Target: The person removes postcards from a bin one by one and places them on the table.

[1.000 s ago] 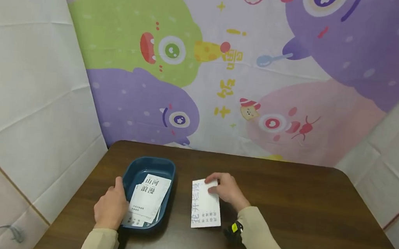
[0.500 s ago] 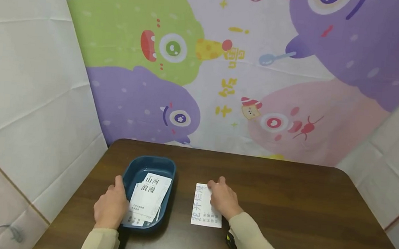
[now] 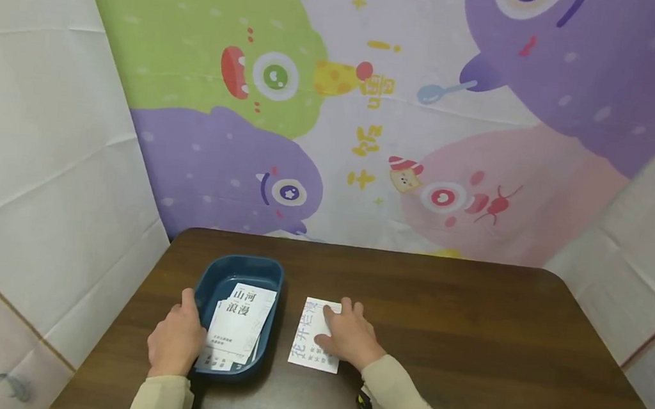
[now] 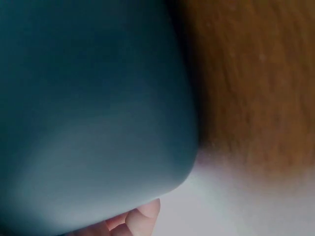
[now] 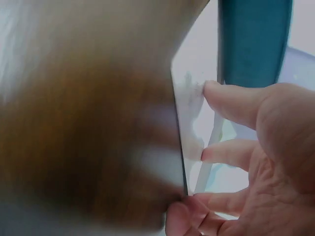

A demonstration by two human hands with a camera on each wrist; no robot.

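Note:
A dark blue plastic tray [image 3: 253, 270] stands on the left of the table with several white printed cards [image 3: 244, 326] overlapping inside it. At its left side my left hand [image 3: 178, 340] grips the wall; in the left wrist view, curled fingers [image 4: 142, 216] show beyond the tray's edge. Right of the tray is a white card [image 3: 304, 337] with large purple-grey Chinese characters. My right hand [image 3: 350, 335] reaches over it from the right, thumb and fingers spread. The right wrist view shows the thumb [image 5: 231, 101] and a finger touching the card's face, other fingers beside its edge.
The brown wooden table [image 3: 466, 344] has rounded far corners. A cartoon-printed cloth [image 3: 349, 219] hangs behind its far edge, and white sheets [image 3: 49, 144] hang at both sides. A dark watch-like item [image 3: 365, 403] shows under the right wrist.
The white card has slid left, closer to the tray, and turned a little. My right hand has moved with it and its fingers have spread. My left hand stays at the tray.

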